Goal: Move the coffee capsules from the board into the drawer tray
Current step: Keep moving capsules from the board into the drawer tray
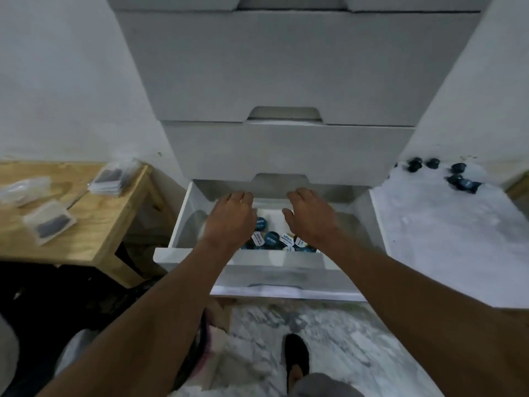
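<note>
White drawer fronts fill the head view, stacked up a tall chest (286, 67) between pale walls, with marbled flooring below. Its lowest drawer is pulled out, and inside sits the drawer tray (183, 219), white-walled, its near edge towards the person.

Both hands reach over that tray, palms down. On the left hand (229, 222) the fingers are loosely spread and bent downward; the right hand (310, 216) is likewise slack and part open. Neither visibly grips anything, though the undersides of both are hidden, so a capsule cupped beneath cannot be ruled out.

Coffee capsules (272, 239) lie heaped along the tray's near edge, between and partly under the wrists. Several show their round foil lids turned up or tilted, printed faces pointing different ways; they are squat and round, with no clear long axis, and the jumble has no common heading.

More dark capsules (458, 176) lie scattered on the pale board (443, 239) to the right of the chest, near its far edge, well apart from the tray. At the left a wooden table (94, 233) carries clear packets (50, 224), not part of the job.

By my judgement a batch is being dropped or settled in the tray. Next comes a reach right to the board's far edge, gathering the loose capsules without knocking any off.
</note>
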`<state>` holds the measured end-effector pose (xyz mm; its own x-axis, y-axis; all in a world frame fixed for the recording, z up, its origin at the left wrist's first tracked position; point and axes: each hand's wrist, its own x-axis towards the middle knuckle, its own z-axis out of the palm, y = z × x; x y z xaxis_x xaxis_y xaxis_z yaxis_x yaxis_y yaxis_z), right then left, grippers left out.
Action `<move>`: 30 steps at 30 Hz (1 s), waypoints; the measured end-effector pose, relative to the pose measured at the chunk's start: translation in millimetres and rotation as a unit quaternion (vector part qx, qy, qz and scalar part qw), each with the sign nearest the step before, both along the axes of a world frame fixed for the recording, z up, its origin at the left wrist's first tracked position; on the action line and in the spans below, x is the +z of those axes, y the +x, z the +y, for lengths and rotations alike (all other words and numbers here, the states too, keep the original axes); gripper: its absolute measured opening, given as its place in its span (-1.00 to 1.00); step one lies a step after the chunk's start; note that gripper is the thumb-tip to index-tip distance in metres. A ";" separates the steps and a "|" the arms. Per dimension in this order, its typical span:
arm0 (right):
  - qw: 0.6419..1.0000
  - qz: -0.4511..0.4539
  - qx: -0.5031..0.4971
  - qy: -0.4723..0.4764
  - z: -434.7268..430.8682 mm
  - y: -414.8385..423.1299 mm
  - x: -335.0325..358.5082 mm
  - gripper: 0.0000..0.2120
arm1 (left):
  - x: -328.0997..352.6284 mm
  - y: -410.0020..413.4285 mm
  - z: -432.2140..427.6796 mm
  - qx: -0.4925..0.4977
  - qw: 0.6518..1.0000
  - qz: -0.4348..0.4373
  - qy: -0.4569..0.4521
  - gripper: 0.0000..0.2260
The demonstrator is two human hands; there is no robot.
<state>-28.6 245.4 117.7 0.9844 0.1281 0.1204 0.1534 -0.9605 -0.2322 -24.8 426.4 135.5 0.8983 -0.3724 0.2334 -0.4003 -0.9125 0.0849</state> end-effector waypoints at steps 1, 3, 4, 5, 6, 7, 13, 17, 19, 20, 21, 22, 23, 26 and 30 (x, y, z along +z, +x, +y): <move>1.000 -0.009 -0.016 0.004 -1.4 -11.5 5.5 -0.60 | 6.7 -7.9 -2.3 -0.014 1.000 -0.009 -0.010 -0.70; 0.998 -0.028 -0.047 0.014 -3.8 -39.1 15.9 -0.60 | 16.3 -24.5 -6.2 -0.035 0.999 -0.019 -0.028 -0.68; 0.997 -0.040 -0.060 0.014 -5.4 -54.6 20.8 -0.60 | 19.2 -32.7 -8.7 -0.044 0.998 -0.025 -0.042 -0.67; 0.996 -0.049 -0.073 0.011 -8.2 -69.8 25.2 -0.61 | 21.7 -40.6 -11.7 -0.052 0.997 -0.029 -0.053 -0.67; 0.995 -0.057 -0.087 0.008 -11.8 -84.4 29.7 -0.62 | 24.7 -48.9 -16.0 -0.062 0.996 -0.032 -0.059 -0.67; 0.993 -0.063 -0.100 0.006 -16.2 -98.6 35.3 -0.64 | 27.3 -56.9 -21.5 -0.074 0.995 -0.031 -0.060 -0.67; 0.982 -0.089 -0.166 0.008 -61.9 -153.7 66.4 -0.59 | 57.7 -90.2 -69.1 -0.166 0.982 -0.081 -0.041 -0.78; 0.973 -0.103 -0.206 0.002 -103.2 -180.6 74.0 -0.58 | 65.3 -103.7 -112.0 -0.222 0.969 -0.098 -0.034 -0.81; 0.969 -0.108 -0.224 0.002 -125.3 -191.1 74.5 -0.58 | 65.2 -106.7 -137.5 -0.236 0.965 -0.106 -0.041 -0.82; 0.967 -0.107 -0.232 0.001 -136.7 -195.4 74.2 -0.59 | 64.2 -107.8 -150.7 -0.240 0.965 -0.105 -0.033 -0.81; 0.965 -0.106 -0.239 0.002 -148.8 -199.0 73.2 -0.59 | 62.9 -108.8 -164.3 -0.243 0.964 -0.106 -0.025 -0.80; 0.964 -0.103 -0.246 0.004 -161.6 -202.6 71.8 -0.59 | 61.3 -110.2 -178.7 -0.247 0.963 -0.106 -0.020 -0.79; 0.963 -0.101 -0.251 0.008 -175.4 -205.9 70.1 -0.60 | 58.7 -111.5 -194.7 -0.252 0.962 -0.104 -0.019 -0.78; 0.961 -0.094 -0.262 0.007 -223.9 -212.8 63.1 -0.61 | 50.0 -113.0 -249.5 -0.256 0.962 -0.091 -0.031 -0.79; 0.962 -0.069 -0.265 0.017 -300.5 -212.0 53.7 -0.66 | 37.2 -113.2 -326.1 -0.250 0.964 -0.074 -0.049 -0.82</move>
<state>-240.6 -55.0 171.4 0.8848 -0.3940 0.2490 -0.3245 -0.9042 -0.2777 -138.0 100.2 172.6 0.5661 -0.7204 0.4008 -0.8026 -0.5927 0.0683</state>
